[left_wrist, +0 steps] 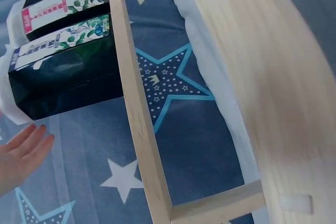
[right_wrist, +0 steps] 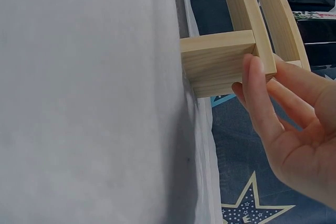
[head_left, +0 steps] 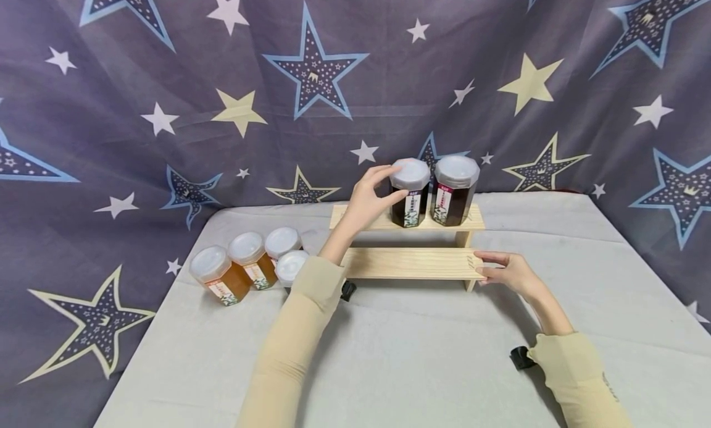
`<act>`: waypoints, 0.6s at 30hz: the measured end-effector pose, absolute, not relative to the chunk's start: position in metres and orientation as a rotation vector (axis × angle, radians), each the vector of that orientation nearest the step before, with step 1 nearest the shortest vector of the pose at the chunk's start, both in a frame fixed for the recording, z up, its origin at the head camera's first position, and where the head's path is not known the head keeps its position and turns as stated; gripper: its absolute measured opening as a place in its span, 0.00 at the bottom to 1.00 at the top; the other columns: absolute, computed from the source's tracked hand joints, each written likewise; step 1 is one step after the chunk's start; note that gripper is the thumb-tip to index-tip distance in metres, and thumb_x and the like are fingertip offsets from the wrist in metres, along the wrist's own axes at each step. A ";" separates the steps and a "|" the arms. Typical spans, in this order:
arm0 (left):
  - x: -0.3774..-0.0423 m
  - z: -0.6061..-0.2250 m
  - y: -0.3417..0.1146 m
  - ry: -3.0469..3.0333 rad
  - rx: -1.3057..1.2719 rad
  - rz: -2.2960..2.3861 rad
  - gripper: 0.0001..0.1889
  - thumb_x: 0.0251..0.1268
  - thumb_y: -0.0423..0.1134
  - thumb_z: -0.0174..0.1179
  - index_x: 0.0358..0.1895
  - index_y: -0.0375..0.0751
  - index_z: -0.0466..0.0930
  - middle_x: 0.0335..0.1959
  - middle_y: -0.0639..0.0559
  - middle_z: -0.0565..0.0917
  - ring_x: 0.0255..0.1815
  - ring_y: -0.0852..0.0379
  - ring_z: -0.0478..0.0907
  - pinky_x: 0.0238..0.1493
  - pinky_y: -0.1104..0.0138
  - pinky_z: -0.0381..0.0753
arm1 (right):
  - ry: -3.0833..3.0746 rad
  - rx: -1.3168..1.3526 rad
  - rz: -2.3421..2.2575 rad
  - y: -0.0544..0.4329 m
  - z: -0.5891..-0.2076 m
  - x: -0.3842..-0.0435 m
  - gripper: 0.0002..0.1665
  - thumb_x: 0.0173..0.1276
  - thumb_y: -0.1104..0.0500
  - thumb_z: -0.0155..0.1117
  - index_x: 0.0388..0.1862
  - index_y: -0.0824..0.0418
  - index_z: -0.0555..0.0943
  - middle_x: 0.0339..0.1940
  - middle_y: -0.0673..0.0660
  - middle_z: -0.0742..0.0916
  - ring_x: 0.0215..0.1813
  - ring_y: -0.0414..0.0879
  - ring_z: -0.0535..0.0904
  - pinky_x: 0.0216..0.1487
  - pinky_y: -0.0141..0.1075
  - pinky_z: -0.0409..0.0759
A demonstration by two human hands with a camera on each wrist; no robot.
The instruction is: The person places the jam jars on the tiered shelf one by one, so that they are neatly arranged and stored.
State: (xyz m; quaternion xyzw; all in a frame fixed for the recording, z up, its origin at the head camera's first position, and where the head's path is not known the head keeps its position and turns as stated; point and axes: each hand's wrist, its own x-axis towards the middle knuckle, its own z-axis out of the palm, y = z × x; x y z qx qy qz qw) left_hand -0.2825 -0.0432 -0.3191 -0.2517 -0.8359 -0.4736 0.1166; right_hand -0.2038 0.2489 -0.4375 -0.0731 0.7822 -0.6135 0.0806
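Note:
Two dark jars with white lids stand upright at the right part of the upper step of a two-step wooden rack. My left hand (head_left: pixel 369 196) is at the left side of the nearer-left jar (head_left: pixel 410 193), fingertips right at its lid and thumb in front. In the left wrist view, the fingers (left_wrist: pixel 29 148) are nearly straight beside that lid. The other dark jar (head_left: pixel 455 190) stands just to its right. My right hand (head_left: pixel 513 272) pinches the right end of the lower board (head_left: pixel 411 262) of the rack, thumb and fingers on opposite sides of it.
Left of the rack stand two amber jars (head_left: pixel 222 276) with white lids and two more white-lidded jars (head_left: pixel 282 239), partly behind my left sleeve. A pale cloth (head_left: pixel 422 354) covers the table. A star-patterned curtain (head_left: pixel 333 138) hangs behind and at both sides.

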 end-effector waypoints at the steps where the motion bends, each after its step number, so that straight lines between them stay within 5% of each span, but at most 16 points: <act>1: -0.279 -0.319 -0.045 -2.432 -0.738 -1.393 0.25 0.52 0.44 0.63 0.56 0.46 0.72 0.57 0.48 0.69 0.58 0.56 0.65 0.57 0.68 0.64 | 2.342 -0.221 -1.834 0.249 -0.437 -0.204 0.27 0.59 0.69 0.57 0.56 0.80 0.64 0.51 0.79 0.71 0.29 0.39 0.81 0.37 0.39 0.78; 18: -0.234 -0.326 -0.072 -2.370 -0.725 -1.390 0.17 0.55 0.40 0.61 0.49 0.39 0.77 0.51 0.45 0.73 0.54 0.55 0.68 0.53 0.62 0.68 | 2.353 -0.209 -1.822 0.249 -0.437 -0.202 0.28 0.59 0.68 0.58 0.57 0.79 0.64 0.53 0.77 0.71 0.29 0.40 0.81 0.36 0.37 0.79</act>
